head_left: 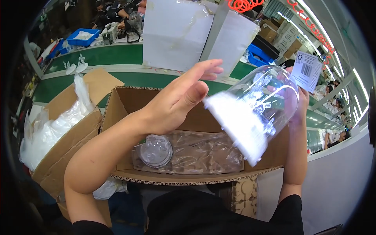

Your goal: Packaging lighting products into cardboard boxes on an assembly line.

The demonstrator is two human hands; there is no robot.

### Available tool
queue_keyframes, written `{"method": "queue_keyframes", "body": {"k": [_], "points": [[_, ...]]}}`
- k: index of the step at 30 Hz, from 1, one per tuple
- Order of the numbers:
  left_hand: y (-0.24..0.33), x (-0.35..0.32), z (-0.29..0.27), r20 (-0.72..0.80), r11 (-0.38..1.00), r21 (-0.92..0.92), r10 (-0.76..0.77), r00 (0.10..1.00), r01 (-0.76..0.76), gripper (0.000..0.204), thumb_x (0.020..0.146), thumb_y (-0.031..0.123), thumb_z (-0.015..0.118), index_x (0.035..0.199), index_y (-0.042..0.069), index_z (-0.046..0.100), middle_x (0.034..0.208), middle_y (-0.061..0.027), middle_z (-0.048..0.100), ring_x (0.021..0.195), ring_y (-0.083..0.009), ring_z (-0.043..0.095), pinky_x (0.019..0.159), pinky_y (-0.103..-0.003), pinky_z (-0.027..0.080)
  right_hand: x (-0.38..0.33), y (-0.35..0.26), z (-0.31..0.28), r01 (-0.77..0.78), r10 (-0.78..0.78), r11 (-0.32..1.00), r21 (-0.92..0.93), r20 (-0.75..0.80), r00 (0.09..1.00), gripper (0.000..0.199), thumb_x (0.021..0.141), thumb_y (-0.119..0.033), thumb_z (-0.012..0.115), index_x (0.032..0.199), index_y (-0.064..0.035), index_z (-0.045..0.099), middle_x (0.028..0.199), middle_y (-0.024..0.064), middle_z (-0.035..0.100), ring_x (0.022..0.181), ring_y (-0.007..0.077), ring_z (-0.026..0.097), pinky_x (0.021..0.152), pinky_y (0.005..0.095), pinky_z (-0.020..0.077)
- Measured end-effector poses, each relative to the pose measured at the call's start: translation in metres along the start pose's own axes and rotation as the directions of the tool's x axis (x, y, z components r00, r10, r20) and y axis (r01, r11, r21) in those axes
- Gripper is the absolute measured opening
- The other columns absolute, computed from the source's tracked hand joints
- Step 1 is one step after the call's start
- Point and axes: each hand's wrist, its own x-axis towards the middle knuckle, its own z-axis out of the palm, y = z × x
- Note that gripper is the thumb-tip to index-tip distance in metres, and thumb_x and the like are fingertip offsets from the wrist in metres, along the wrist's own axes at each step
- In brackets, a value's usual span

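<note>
A clear dome (280, 84) with a glowing white base (239, 125) and small pale figures inside hangs tilted over the right side of an open cardboard box (145, 181). Wrapped around the dome's rounded top is my right hand (298, 102), partly seen through the clear wall. A white printed tag (306, 70) sticks out beside that hand. My left hand (180, 98) is raised left of the base, fingers stretched out, holding nothing. Below it in the box, a round clear plastic piece (156, 150) lies by a brown moulded tray (203, 152) under clear film.
White plastic bags (58, 135) bulge over the box's left flap. Two small white figures (76, 65) stand on the green bench (129, 55). White panels (176, 35) rise behind the box. Blue bins (83, 37) sit at the back, where other people work.
</note>
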Motion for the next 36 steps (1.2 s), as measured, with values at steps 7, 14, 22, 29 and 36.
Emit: {"method": "queue_keyframes", "body": {"k": [7, 14, 22, 29, 36], "points": [[0.012, 0.002, 0.006, 0.007, 0.999, 0.054, 0.007, 1.0, -0.007, 0.108, 0.091, 0.087, 0.032, 0.161, 0.005, 0.029, 0.156, -0.0179, 0.046, 0.14, -0.0302, 0.048, 0.115, -0.045, 0.036, -0.039, -0.023, 0.059, 0.248, -0.042, 0.83, -0.499, 0.387, 0.921, 0.022, 0.1, -0.007, 0.057, 0.119, 0.0022, 0.06, 0.112, 0.0114, 0.059, 0.104, 0.0231, 0.062, 0.09, 0.038, 0.0576], [0.004, 0.001, 0.003, 0.221, 0.934, 0.259, 0.19, 0.957, -0.245, 0.091, 0.098, 0.076, 0.041, 0.153, 0.004, 0.048, 0.156, -0.0194, 0.044, 0.137, -0.0313, 0.051, 0.111, -0.044, 0.042, -0.056, -0.012, 0.089, 0.394, 0.069, 0.549, -0.737, 0.51, 0.857, 0.014, 0.095, 0.0, 0.061, 0.11, -0.0008, 0.063, 0.105, 0.0115, 0.056, 0.094, 0.0229, 0.059, 0.084, 0.031, 0.0497], [0.002, 0.001, 0.005, 0.358, 0.785, 0.468, 0.253, 0.899, -0.407, 0.067, 0.1, 0.066, 0.045, 0.121, 0.01, 0.074, 0.116, -0.0094, 0.068, 0.101, -0.0296, 0.064, 0.089, -0.04, 0.048, -0.053, 0.003, 0.082, 0.296, 0.172, 0.616, -0.73, 0.492, 0.854, 0.016, 0.097, -0.005, 0.064, 0.111, 0.0015, 0.062, 0.105, 0.0111, 0.056, 0.094, 0.023, 0.061, 0.077, 0.0324, 0.0537], [0.006, -0.009, 0.013, 0.473, 0.856, 0.385, 0.137, 0.87, -0.344, 0.039, 0.088, 0.044, 0.073, 0.106, 0.009, 0.075, 0.104, -0.0044, 0.067, 0.09, -0.0252, 0.062, 0.078, -0.037, 0.048, -0.059, 0.021, 0.093, 0.382, 0.246, 0.551, -0.741, 0.583, 0.775, 0.019, 0.093, -0.006, 0.068, 0.11, -0.0015, 0.06, 0.1, 0.0126, 0.055, 0.09, 0.0283, 0.061, 0.076, 0.0372, 0.0522], [-0.004, -0.012, 0.015, 0.511, 0.885, 0.356, 0.083, 0.856, -0.299, 0.037, 0.093, 0.044, 0.071, 0.092, 0.007, 0.073, 0.087, -0.0063, 0.066, 0.084, -0.0262, 0.064, 0.073, -0.038, 0.049, -0.069, 0.049, 0.101, 0.514, 0.327, 0.495, -0.701, 0.698, 0.637, 0.026, 0.091, -0.011, 0.072, 0.11, -0.003, 0.057, 0.105, 0.0131, 0.055, 0.101, 0.0347, 0.059, 0.077, 0.0463, 0.0541]]}}
